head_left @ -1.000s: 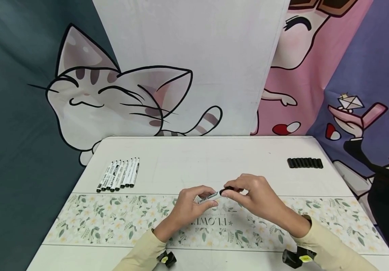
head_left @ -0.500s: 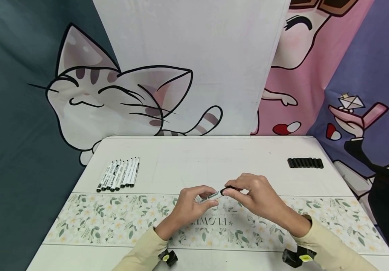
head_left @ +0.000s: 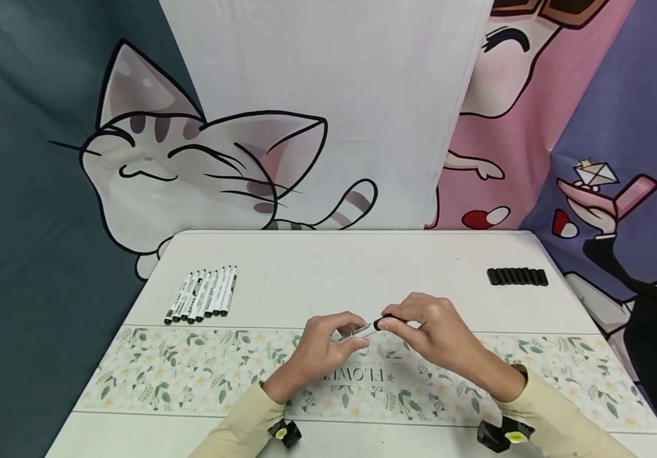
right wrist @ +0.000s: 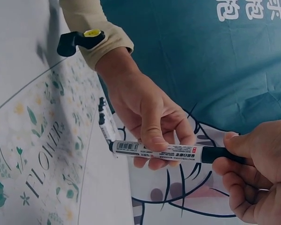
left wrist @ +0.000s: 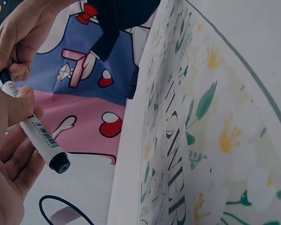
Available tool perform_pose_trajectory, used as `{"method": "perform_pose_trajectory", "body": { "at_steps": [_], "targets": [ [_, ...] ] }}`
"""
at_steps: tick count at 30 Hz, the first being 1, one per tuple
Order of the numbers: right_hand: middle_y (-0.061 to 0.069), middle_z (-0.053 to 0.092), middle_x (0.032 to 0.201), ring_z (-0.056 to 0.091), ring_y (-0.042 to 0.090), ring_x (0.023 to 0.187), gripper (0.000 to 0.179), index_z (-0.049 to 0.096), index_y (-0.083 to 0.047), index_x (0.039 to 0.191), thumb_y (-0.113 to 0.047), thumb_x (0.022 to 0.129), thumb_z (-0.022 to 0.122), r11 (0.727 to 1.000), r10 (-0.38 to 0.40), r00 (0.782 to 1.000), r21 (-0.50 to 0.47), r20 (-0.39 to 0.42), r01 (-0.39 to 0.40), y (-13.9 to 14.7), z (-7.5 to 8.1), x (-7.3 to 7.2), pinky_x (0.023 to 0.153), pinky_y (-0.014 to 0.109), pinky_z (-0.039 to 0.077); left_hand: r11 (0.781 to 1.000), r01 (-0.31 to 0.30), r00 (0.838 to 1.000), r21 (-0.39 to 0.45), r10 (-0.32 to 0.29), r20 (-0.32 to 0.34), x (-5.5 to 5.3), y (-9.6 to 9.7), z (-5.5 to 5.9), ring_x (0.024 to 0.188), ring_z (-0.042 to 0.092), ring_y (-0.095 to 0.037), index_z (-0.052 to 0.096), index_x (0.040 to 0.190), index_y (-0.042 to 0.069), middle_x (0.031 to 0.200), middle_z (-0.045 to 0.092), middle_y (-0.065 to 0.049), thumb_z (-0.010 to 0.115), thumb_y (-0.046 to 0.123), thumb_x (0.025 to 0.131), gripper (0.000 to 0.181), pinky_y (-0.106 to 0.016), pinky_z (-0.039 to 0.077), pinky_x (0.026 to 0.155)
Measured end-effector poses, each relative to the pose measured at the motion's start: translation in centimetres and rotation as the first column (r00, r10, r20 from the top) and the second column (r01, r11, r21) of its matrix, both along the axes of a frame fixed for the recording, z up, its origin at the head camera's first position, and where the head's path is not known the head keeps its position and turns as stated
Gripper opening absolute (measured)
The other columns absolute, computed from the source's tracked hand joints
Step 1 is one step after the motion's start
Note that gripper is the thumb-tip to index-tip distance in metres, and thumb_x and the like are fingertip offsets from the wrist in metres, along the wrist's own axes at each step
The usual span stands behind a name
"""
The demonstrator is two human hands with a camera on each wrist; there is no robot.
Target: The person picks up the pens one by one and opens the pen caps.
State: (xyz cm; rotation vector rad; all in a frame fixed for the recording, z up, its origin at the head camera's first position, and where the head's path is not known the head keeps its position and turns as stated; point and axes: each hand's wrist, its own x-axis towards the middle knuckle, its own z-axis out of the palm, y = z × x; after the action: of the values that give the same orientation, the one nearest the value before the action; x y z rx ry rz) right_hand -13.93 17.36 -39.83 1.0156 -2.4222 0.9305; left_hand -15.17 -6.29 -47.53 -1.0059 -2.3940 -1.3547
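Observation:
A white whiteboard marker (right wrist: 173, 152) is held off the table between both hands. My left hand (head_left: 325, 346) grips its printed barrel, with the thumb laid across it in the right wrist view. At the other end, my right hand (head_left: 437, 334) pinches the black cap (right wrist: 214, 154) between thumb and fingers. Cap and barrel meet with no gap visible between them. The marker's black end plug (left wrist: 60, 162) points toward the camera in the left wrist view. Part of the cap is hidden behind the right fingers.
A row of several capless-looking white markers (head_left: 202, 296) lies on the table (head_left: 328, 267) at the left. Several short black caps (head_left: 517, 277) stand side by side at the far right. A floral printed strip (head_left: 191, 372) runs beneath the hands. Cartoon curtains hang behind.
Both hands keep their hold on the marker. The right fingertips and the cap have shifted very slightly to the right.

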Motion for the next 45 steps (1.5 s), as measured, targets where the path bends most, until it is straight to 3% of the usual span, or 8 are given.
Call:
{"method": "perform_pose_trajectory", "body": {
  "at_steps": [8,15,22,28,35,45],
  "targets": [
    [-0.014,0.071,0.082,0.061,0.000,0.076,0.005,0.080,-0.020,0.095,-0.019,0.093,0.077,1.000,0.007,0.999,-0.001,-0.039,-0.007,0.07,-0.34,0.01,0.060,0.022,0.049,1.000,0.006,0.999,-0.018,-0.005,0.049,0.08,0.06,0.21,0.085,0.070,-0.009,0.074,0.109,0.016,0.094,0.076,0.003,0.080,0.022,0.090,0.021,-0.030,0.057,0.075],
    [-0.013,0.071,0.082,0.059,-0.001,0.074,0.006,0.081,-0.018,0.095,-0.020,0.093,0.076,1.000,0.011,0.998,0.004,-0.061,-0.011,0.14,-0.39,0.00,0.060,0.016,0.045,0.999,0.018,0.999,-0.027,-0.017,0.049,-0.01,0.01,0.29,0.085,0.071,-0.011,0.074,0.108,0.015,0.096,0.077,0.002,0.079,0.022,0.090,0.020,-0.028,0.057,0.076],
    [-0.012,0.070,0.080,0.056,-0.002,0.073,0.008,0.081,-0.017,0.095,-0.023,0.094,0.074,1.000,0.016,0.997,0.009,-0.075,-0.016,0.12,-0.25,0.01,0.059,0.013,0.043,0.998,0.061,0.995,-0.001,-0.060,0.078,-0.17,-0.05,0.37,0.084,0.071,-0.006,0.074,0.106,0.014,0.095,0.078,0.001,0.080,0.014,0.089,0.019,-0.030,0.057,0.074],
    [-0.012,0.068,0.079,0.054,-0.002,0.071,0.011,0.080,-0.017,0.095,-0.025,0.096,0.072,1.000,0.026,0.996,0.006,-0.088,-0.026,0.13,-0.29,0.00,0.058,0.011,0.041,0.995,0.099,0.988,0.021,-0.100,0.121,-0.26,-0.18,0.38,0.080,0.070,-0.001,0.074,0.105,0.015,0.094,0.078,0.001,0.081,0.011,0.088,0.019,-0.028,0.054,0.065],
    [-0.012,0.067,0.077,0.053,-0.002,0.070,0.020,0.081,-0.015,0.095,-0.030,0.099,0.069,0.999,0.040,0.992,-0.006,-0.120,-0.041,0.11,-0.50,-0.09,0.059,0.011,0.040,0.994,0.111,0.984,0.020,-0.113,0.139,-0.38,-0.28,0.36,0.077,0.068,0.000,0.074,0.105,0.015,0.095,0.078,0.001,0.080,0.014,0.090,0.016,-0.025,0.053,0.066],
    [-0.011,0.068,0.077,0.055,0.000,0.071,0.023,0.081,-0.013,0.096,-0.031,0.100,0.066,0.998,0.062,0.986,-0.022,-0.153,-0.066,0.14,-0.70,-0.24,0.060,0.011,0.041,0.987,0.158,0.970,0.041,-0.162,0.182,-0.49,-0.43,0.37,0.058,0.058,0.001,0.073,0.105,0.015,0.091,0.078,0.002,0.077,0.015,0.092,0.014,-0.019,0.045,0.055]
  ]
}}
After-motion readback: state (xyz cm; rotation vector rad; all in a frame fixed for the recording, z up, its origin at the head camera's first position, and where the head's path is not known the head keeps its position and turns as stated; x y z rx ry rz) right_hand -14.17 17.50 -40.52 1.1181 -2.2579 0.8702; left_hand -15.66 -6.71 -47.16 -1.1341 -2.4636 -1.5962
